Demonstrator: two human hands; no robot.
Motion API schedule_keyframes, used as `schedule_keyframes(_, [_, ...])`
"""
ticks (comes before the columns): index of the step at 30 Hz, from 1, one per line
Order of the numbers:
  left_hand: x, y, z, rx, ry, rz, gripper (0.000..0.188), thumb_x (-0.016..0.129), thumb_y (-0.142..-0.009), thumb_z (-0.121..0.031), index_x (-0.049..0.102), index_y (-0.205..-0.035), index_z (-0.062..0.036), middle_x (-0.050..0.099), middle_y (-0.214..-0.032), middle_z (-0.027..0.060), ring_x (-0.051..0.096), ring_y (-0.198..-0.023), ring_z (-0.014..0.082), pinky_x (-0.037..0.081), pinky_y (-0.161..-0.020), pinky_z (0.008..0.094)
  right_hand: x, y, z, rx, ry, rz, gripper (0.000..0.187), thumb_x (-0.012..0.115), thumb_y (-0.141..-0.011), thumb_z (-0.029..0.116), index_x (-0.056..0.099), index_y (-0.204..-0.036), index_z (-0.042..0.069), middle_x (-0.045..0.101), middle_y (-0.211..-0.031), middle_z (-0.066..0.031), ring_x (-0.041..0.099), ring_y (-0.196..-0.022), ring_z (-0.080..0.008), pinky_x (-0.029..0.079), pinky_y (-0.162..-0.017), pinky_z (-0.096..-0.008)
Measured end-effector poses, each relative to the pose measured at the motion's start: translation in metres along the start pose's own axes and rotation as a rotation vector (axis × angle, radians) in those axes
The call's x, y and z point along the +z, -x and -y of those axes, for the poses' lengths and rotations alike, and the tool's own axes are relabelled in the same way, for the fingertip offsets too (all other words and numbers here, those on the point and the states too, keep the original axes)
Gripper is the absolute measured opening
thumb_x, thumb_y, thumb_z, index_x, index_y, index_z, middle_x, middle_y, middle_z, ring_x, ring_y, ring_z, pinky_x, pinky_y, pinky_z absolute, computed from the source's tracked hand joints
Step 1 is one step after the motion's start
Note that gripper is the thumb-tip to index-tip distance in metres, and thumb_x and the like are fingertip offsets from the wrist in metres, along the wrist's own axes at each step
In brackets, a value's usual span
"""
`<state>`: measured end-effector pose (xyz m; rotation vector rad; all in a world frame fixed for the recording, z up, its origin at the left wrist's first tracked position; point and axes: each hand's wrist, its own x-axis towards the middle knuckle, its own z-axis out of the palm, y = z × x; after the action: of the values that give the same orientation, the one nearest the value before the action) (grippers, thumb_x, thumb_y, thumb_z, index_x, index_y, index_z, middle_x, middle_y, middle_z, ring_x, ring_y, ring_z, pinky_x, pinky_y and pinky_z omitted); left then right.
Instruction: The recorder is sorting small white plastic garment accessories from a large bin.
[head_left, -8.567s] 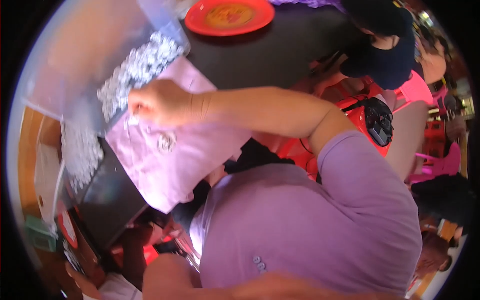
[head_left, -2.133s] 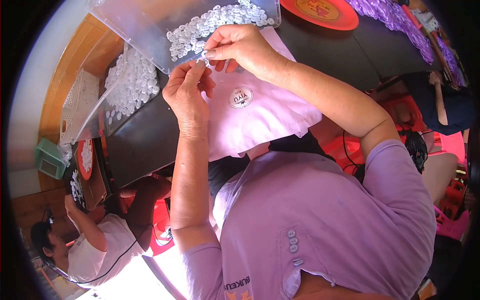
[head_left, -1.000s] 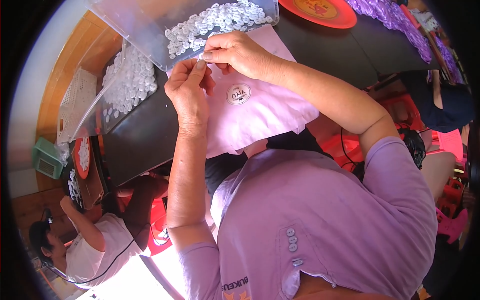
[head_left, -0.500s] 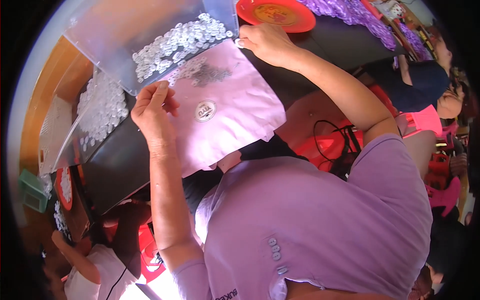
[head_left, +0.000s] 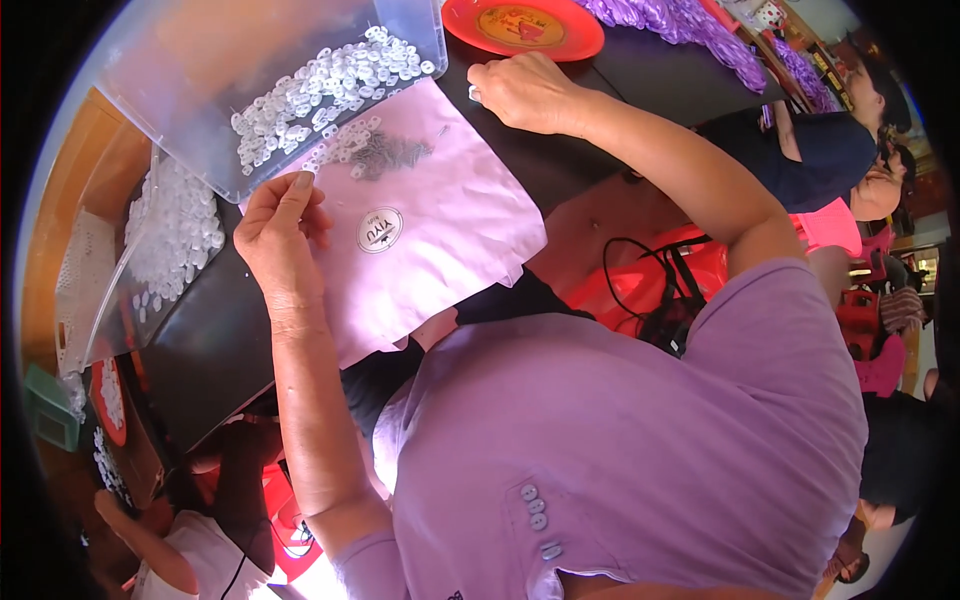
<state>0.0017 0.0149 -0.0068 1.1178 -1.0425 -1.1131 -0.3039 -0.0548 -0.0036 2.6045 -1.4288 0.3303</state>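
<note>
A pink cloth (head_left: 450,230) with a round label lies partly over my lap and the dark table. On it rest a loose heap of small grey metal pieces (head_left: 385,155) and several small white plastic pieces (head_left: 335,148). My left hand (head_left: 285,235) is closed over the cloth's left side, thumb against the fingers; what they hold, if anything, is hidden. My right hand (head_left: 530,92) is closed in a pinch beyond the cloth's right corner, with a spot of white at the fingertips, too small to name. A clear plastic bin (head_left: 170,75) at the far side holds many white oval pieces (head_left: 320,95).
A clear bag of white pieces (head_left: 180,230) lies left of the bin. To the bin's right sits a red plate (head_left: 525,28), with shiny purple packets (head_left: 690,35) behind. A green tray (head_left: 50,410) stands far left. Other people sit at the lower left and right.
My right hand has moved away from the bin's corner, to the right. The whole view has shifted slightly left. My left hand stays beside the bin's near corner, still closed.
</note>
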Motion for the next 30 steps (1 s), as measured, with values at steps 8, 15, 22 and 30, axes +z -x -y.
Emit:
schedule_keyframes(8, [0.003,0.004,-0.004,-0.036,0.027,-0.031,0.011,0.067,-0.085,-0.009,0.066,-0.085,0.0017,0.062,-0.070,0.0050,0.053,-0.052,0.0105,0.037,-0.044,0.0229,0.000,-0.009,0.000,-0.012,0.009,0.069,0.022,0.055,-0.087,0.020,0.052,-0.077,0.001,0.058,-0.065,-0.0157,0.057,-0.066,-0.0376,0.039,-0.057,-0.0497])
schedule_keyframes(15, [0.006,0.006,-0.009,-0.048,0.033,-0.029,0.011,0.068,-0.084,-0.010,0.066,-0.084,0.0010,0.062,-0.070,0.0044,0.053,-0.052,0.0101,0.037,-0.045,0.0230,-0.002,-0.013,-0.002,-0.023,0.002,0.090,0.023,0.055,-0.087,0.021,0.052,-0.075,0.001,0.057,-0.063,-0.0162,0.056,-0.063,-0.0375,0.038,-0.056,-0.0494])
schedule_keyframes(22, [0.007,0.008,-0.006,-0.049,0.024,0.004,0.010,0.068,-0.084,-0.010,0.067,-0.083,-0.0005,0.062,-0.068,0.0028,0.051,-0.050,0.0074,0.036,-0.045,0.0207,-0.001,-0.012,0.002,-0.051,0.059,0.124,0.023,0.054,-0.087,0.020,0.050,-0.072,0.003,0.055,-0.061,-0.0147,0.056,-0.062,-0.0364,0.037,-0.055,-0.0483])
schedule_keyframes(30, [0.008,0.011,-0.006,0.055,-0.044,0.134,0.008,0.069,-0.082,-0.004,0.070,-0.090,-0.0042,0.062,-0.071,-0.0025,0.050,-0.054,0.0039,0.037,-0.047,0.0185,-0.036,-0.025,0.052,0.094,-0.840,0.109,0.023,0.065,-0.089,0.023,0.059,-0.078,0.004,0.048,-0.064,0.0031,0.045,-0.058,-0.0056,0.038,-0.053,-0.0235])
